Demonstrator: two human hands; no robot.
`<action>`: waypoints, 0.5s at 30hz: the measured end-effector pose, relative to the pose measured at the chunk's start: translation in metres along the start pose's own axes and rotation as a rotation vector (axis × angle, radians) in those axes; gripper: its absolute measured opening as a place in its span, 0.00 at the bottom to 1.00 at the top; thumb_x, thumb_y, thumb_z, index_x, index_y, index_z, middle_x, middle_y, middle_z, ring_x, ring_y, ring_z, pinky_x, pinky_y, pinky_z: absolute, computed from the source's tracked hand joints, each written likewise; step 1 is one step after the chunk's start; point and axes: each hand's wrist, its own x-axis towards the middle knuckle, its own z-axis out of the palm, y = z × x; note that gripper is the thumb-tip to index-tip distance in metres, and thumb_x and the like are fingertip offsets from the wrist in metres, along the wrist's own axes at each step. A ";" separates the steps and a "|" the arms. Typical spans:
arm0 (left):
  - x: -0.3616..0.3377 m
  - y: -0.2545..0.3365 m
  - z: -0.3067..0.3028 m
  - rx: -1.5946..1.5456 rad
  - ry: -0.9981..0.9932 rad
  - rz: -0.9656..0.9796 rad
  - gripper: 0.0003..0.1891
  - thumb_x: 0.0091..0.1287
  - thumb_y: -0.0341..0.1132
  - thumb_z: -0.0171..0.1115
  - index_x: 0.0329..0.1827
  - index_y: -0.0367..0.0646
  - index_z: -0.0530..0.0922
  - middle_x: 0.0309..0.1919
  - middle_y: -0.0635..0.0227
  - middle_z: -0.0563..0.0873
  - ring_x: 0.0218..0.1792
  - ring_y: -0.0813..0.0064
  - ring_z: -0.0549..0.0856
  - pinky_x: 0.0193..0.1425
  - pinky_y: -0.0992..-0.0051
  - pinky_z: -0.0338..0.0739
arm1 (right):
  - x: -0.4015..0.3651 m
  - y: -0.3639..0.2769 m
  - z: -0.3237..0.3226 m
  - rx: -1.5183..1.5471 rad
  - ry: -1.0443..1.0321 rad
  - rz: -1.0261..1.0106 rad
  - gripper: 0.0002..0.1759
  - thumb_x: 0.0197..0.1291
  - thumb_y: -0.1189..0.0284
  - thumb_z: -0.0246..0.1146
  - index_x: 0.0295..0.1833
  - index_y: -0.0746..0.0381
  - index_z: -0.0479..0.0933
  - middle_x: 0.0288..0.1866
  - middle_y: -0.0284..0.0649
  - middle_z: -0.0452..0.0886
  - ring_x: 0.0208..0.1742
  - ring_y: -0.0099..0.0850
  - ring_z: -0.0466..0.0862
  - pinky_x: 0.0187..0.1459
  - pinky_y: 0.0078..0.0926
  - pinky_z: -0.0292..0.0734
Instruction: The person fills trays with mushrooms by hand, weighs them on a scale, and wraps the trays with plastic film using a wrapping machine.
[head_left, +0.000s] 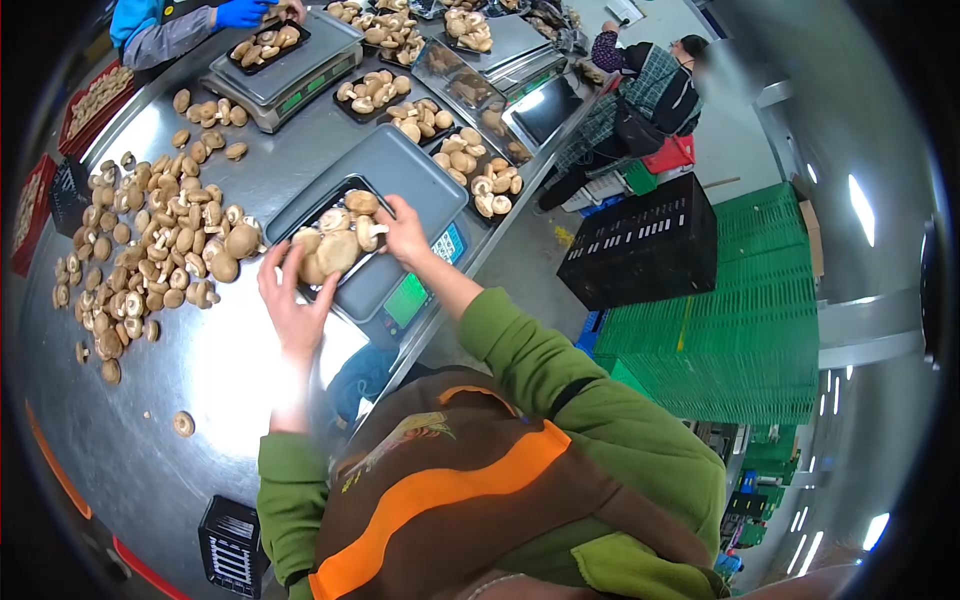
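Note:
A black tray of mushrooms rests on the grey scale, whose display glows green. My left hand is at the tray's near left side, fingers apart, touching the edge and a large mushroom. On the tray's right side, my right hand has thumb and fingers around a mushroom with a pale stem. A large loose heap of mushrooms lies on the metal table to the left of the scale.
Filled mushroom trays stand beyond the scale. A second scale is near a co-worker's blue-gloved hand. Another person is at the far right. Black crate and green crates are stacked right; a black basket is lower left.

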 end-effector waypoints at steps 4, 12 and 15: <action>0.003 0.002 0.041 0.105 0.007 -0.039 0.23 0.51 0.36 0.73 0.51 0.44 0.79 0.55 0.59 0.75 0.60 0.55 0.71 0.64 0.59 0.64 | 0.013 0.010 -0.032 -0.649 0.144 -0.234 0.16 0.62 0.66 0.60 0.52 0.63 0.72 0.38 0.44 0.79 0.33 0.35 0.81 0.36 0.34 0.77; 0.002 -0.064 0.015 0.120 0.337 -0.268 0.21 0.57 0.33 0.68 0.54 0.40 0.76 0.54 0.55 0.77 0.57 0.56 0.73 0.63 0.62 0.66 | 0.020 -0.031 -0.092 -0.848 -0.079 -0.314 0.22 0.59 0.67 0.63 0.57 0.65 0.72 0.53 0.50 0.74 0.46 0.38 0.82 0.51 0.34 0.76; -0.004 -0.149 -0.016 0.626 0.425 -0.398 0.21 0.62 0.37 0.62 0.57 0.38 0.74 0.57 0.52 0.76 0.59 0.53 0.73 0.63 0.61 0.66 | 0.018 -0.033 -0.125 -0.728 -0.095 -0.332 0.19 0.58 0.69 0.64 0.53 0.67 0.75 0.50 0.50 0.78 0.41 0.35 0.84 0.46 0.30 0.79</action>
